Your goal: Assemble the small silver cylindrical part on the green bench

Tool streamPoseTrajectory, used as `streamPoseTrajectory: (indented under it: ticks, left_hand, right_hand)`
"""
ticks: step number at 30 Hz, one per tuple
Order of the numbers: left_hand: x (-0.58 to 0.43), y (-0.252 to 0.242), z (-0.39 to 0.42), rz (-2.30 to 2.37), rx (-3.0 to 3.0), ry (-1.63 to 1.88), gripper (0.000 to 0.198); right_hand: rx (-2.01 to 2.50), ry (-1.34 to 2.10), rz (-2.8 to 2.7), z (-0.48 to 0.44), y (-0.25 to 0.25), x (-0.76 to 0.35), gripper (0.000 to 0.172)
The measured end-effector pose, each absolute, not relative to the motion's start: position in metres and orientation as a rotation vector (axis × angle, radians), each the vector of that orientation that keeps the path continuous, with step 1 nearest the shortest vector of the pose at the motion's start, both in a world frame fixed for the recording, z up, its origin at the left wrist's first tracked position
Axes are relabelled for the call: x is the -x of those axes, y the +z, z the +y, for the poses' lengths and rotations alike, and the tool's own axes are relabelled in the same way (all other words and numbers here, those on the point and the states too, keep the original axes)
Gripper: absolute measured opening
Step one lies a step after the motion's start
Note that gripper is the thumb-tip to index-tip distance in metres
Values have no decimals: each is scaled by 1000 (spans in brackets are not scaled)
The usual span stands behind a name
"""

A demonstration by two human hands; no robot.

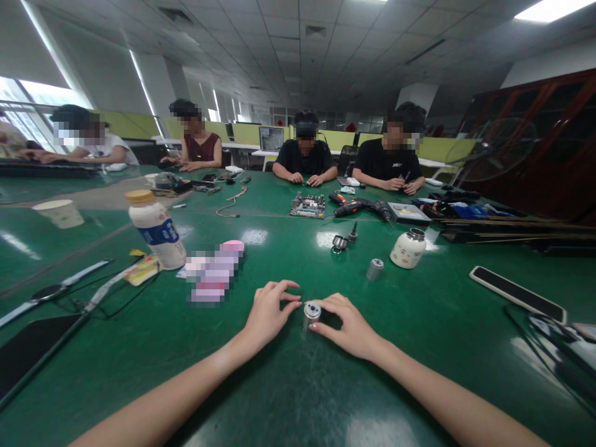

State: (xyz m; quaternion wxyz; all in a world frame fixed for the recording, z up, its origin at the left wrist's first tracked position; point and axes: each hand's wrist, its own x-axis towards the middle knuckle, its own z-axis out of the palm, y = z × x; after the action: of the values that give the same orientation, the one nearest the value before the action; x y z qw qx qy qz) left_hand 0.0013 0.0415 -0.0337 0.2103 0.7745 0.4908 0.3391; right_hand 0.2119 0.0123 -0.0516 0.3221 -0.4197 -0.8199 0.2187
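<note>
A small silvery metal cylinder [311, 315] with holes in its top face stands upright on the green table [288, 385]. My right hand [351, 326] grips it from the right, thumb at the near side and fingers behind. Just left of the cylinder is my left hand [270, 313], its thumb and fingers apart and nothing between them. A second, similar metal cylinder [375, 269] stands farther back to the right. Beyond that lie a round metal part with a ring [339, 243] and a small dark fitting [353, 232].
A white flask [408, 248] and a phone [516, 293] are on the right. Leftward stand a milk bottle [156, 230] and paper cup [59, 213], with a watch [46, 293] nearby. A circuit board [308, 205] and power drills [361, 207] lie ahead; several people sit across.
</note>
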Motion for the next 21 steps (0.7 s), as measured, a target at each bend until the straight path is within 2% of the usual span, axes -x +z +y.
streamPoseTrajectory:
  ticks: [6,10,14,21]
  left_hand:
    - [1,-39,45,1350,-2182,938,21]
    - [-3,-32,40,1357,-2128,1135,15]
    - [-9,-27,30,1175,-2041,1323,19]
    - [-15,-28,19,1077,-2081,1248,21]
  right_hand:
    - [1113,571,-2157,12,-50,-212,37]
    - [1117,574,-2158,11,-49,-212,36]
    - [1102,570,-2161,11,-49,-211,35]
    - [1099,560,-2163,11,-49,-211,32]
